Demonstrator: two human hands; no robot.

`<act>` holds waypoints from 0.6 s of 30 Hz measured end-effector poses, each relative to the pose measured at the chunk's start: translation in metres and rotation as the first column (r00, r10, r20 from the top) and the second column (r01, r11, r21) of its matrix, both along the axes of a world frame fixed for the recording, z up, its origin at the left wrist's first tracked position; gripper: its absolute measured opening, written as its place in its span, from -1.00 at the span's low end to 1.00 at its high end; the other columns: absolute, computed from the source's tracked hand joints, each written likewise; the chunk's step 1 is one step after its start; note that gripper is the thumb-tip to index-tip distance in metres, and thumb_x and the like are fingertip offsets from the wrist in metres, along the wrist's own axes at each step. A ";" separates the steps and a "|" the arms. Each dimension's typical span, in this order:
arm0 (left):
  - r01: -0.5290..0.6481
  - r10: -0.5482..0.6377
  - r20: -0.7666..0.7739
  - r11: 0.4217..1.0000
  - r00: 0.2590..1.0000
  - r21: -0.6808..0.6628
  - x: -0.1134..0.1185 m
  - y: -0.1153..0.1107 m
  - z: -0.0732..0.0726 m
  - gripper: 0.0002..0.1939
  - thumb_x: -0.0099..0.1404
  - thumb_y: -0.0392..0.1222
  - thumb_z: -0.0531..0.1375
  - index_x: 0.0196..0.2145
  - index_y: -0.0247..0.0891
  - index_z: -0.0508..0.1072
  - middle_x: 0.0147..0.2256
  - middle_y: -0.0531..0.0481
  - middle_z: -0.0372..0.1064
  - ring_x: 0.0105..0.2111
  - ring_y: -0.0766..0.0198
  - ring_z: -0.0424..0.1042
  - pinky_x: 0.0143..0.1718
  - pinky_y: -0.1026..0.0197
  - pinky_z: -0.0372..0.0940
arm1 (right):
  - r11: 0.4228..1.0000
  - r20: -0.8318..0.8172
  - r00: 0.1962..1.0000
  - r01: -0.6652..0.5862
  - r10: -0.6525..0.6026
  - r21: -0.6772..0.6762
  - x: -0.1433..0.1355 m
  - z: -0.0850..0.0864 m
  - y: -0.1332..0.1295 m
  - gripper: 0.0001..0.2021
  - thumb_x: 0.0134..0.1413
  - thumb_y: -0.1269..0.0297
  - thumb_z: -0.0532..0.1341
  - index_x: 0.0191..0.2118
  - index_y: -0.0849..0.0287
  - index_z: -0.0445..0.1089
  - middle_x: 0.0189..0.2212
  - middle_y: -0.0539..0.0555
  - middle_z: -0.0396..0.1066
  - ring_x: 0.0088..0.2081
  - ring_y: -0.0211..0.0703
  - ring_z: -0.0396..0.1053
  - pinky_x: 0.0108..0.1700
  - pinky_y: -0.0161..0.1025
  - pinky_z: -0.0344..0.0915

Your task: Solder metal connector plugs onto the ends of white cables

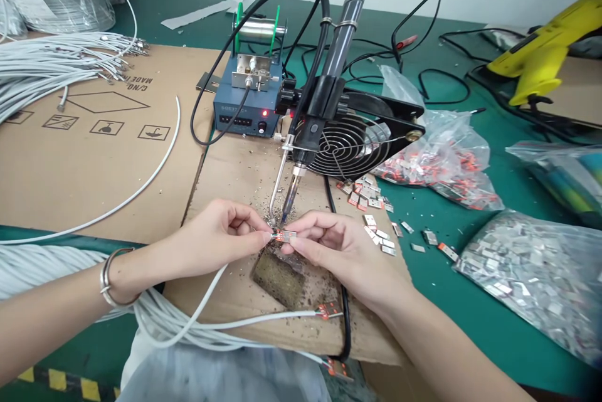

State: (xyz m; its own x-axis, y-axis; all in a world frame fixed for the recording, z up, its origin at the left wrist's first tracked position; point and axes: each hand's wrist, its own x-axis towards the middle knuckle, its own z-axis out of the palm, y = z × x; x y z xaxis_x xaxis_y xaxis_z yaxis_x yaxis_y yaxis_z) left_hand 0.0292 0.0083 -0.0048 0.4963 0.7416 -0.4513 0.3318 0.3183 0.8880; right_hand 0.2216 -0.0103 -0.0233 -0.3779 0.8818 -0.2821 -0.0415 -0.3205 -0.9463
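Between thumb and fingers, my right hand (336, 248) pinches a small metal USB connector (288, 236) with an orange part. My left hand (230, 232) grips the end of a white cable (207, 301), whose thin wires meet the connector's left end. Just above the connector is the tip of a soldering iron (292, 192), held in a stand, with a thin solder feed tube (278, 185) beside it. A brownish sponge (278, 276) lies below my hands on the cardboard. Whether the wires touch the iron tip is too small to tell.
Behind stand a blue solder feeder (247, 104) and a black fan (345, 145). Loose connectors (371, 195) and bags of parts (527, 276) lie right. White cables (56, 63) cover the left; wired connectors (329, 310) lie near the front edge. A yellow tool (536, 57) is far right.
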 end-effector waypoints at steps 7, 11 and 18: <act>0.004 -0.004 -0.017 1.000 1.000 -0.009 -0.002 0.000 0.001 -0.78 0.13 -0.11 0.16 -0.40 -0.37 0.40 -0.63 0.14 0.11 -0.62 0.45 0.04 -0.62 0.36 -0.05 | 1.000 0.017 1.000 0.006 -0.006 0.004 -0.001 0.002 -0.001 -0.83 -0.10 0.24 0.34 -0.38 0.19 0.41 -0.48 0.05 0.50 -0.39 -0.22 0.47 -0.34 -0.36 0.37; 0.014 -0.015 -0.050 1.000 0.999 -0.017 -0.003 0.000 0.000 -0.76 0.12 -0.09 0.17 -0.39 -0.37 0.41 -0.62 0.13 0.14 -0.62 0.44 0.06 -0.62 0.37 -0.01 | 1.000 0.033 0.999 0.006 -0.006 0.003 -0.002 0.005 -0.001 -0.81 -0.14 0.24 0.35 -0.38 0.19 0.40 -0.49 0.06 0.50 -0.39 -0.20 0.47 -0.34 -0.34 0.37; 0.073 -0.073 -0.062 0.997 0.995 0.008 -0.006 -0.002 -0.003 -0.74 0.15 -0.06 0.16 -0.35 -0.36 0.43 -0.57 0.08 0.23 -0.59 0.42 0.13 -0.58 0.36 0.07 | 1.000 0.053 0.998 -0.020 0.019 0.021 -0.001 0.007 -0.002 -0.85 -0.13 0.29 0.33 -0.40 0.21 0.40 -0.50 0.05 0.50 -0.43 -0.28 0.44 -0.35 -0.38 0.32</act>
